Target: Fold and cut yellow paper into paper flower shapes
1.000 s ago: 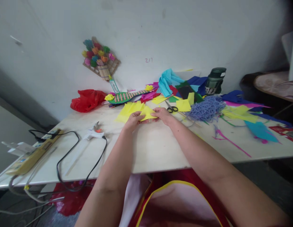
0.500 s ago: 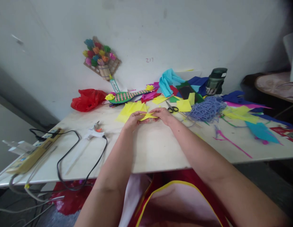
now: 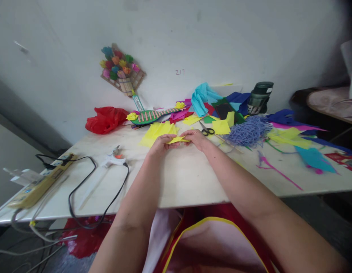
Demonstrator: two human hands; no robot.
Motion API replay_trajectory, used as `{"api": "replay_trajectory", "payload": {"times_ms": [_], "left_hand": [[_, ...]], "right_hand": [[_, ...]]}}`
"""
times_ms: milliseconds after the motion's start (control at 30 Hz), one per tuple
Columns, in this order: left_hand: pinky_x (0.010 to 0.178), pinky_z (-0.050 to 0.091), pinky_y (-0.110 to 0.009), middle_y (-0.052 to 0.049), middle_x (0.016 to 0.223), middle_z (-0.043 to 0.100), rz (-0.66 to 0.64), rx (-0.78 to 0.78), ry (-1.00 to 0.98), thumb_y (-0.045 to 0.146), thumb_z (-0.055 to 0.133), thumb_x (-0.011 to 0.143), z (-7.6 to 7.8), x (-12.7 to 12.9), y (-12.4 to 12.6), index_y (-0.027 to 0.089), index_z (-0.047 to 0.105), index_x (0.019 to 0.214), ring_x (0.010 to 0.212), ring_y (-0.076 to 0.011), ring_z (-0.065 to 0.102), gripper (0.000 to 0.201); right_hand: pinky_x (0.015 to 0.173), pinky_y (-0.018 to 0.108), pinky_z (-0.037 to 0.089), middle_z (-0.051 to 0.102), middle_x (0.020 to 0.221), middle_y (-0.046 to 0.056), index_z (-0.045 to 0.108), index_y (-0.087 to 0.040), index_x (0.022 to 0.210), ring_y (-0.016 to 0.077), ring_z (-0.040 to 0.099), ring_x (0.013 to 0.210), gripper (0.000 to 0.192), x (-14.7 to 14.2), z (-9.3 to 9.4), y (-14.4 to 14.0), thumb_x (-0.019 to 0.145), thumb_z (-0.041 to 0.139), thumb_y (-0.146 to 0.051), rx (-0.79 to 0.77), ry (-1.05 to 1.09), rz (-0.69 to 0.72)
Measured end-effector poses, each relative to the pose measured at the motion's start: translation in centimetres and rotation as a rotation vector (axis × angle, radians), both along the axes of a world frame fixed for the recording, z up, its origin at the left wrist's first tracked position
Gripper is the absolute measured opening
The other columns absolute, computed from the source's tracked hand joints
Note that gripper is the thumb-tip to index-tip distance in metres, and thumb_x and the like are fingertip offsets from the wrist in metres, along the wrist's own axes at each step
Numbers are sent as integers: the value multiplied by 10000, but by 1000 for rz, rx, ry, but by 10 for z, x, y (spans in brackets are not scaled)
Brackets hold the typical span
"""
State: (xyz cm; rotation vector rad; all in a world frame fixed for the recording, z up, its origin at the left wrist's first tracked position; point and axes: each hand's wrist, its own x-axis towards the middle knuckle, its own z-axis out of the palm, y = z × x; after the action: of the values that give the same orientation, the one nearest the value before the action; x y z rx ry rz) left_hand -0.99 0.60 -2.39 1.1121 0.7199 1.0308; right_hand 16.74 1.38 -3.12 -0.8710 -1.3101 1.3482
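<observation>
Left hand (image 3: 161, 143) & right hand (image 3: 196, 137) each pinch an end of your folded yellow paper piece (image 3: 177, 140), just above the table (image 3: 178, 178), near the scissors (image 3: 206, 131). Light, floppy, creases easily: grip at the corners.

A home craft corner: a worktable (image 3: 178, 182) against a bare wall, strewn with coloured paper scraps (image 3: 289, 136), scissors (image 3: 206, 131), a glue gun (image 3: 112, 161) and paper flowers (image 3: 119, 64).

Head-worn view, down over table (image 3: 176, 178)
</observation>
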Motion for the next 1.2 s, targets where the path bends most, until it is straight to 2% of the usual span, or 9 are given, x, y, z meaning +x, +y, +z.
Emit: {"api": "replay_trajectory", "payload": {"times_ms": [233, 400, 567, 767, 933, 1200], "left_hand": [[643, 511, -326, -88, 685, 635, 7, 0, -10, 173, 469, 657, 3, 1, -1, 76, 617, 754, 658, -204, 628, 202], [629, 509, -316, -68, 668, 631, 27, 58, 84, 163, 533, 625, 2, 1, -2, 92, 597, 827, 632, -189, 627, 224], [613, 508, -301, -46, 629, 616, 73, 90, 142, 125, 544, 581, 3, 3, -4, 94, 568, 856, 576, -172, 623, 278], [608, 509, -317, -54, 713, 628, 89, 164, 208, 154, 552, 577, 1, 2, -2, 105, 558, 916, 552, -158, 612, 342], [636, 509, -339, -53, 720, 624, 95, 215, 239, 172, 550, 588, -2, 1, 1, 105, 560, 931, 560, -160, 611, 349], [653, 506, -328, -37, 701, 615, 69, 201, 275, 180, 574, 597, -2, 2, 0, 106, 584, 886, 585, -176, 622, 299]], "right_hand": [[405, 216, 432, 599, 502, 2, 642, -119, 691, 94, 517, 390, 165, -1, 3, -3, 558, 550, -94, 14, -10, 23], [413, 235, 437, 576, 474, 6, 638, -101, 710, 104, 508, 386, 189, 1, 4, -5, 561, 523, -104, 6, -20, 37], [390, 249, 433, 584, 513, 29, 618, -96, 713, 124, 521, 387, 215, 4, 5, -6, 635, 475, -236, 13, 53, 81], [348, 213, 408, 566, 501, 0, 586, -130, 766, 116, 526, 375, 239, 4, 4, -4, 687, 537, -350, -4, -6, 13], [324, 189, 392, 592, 505, 26, 541, -121, 671, 93, 505, 350, 310, 3, 5, -5, 635, 644, -412, -20, -128, -8], [290, 183, 368, 566, 445, 12, 530, -121, 605, 86, 478, 296, 347, 4, 3, -4, 628, 644, -448, 15, -186, -73]]}}
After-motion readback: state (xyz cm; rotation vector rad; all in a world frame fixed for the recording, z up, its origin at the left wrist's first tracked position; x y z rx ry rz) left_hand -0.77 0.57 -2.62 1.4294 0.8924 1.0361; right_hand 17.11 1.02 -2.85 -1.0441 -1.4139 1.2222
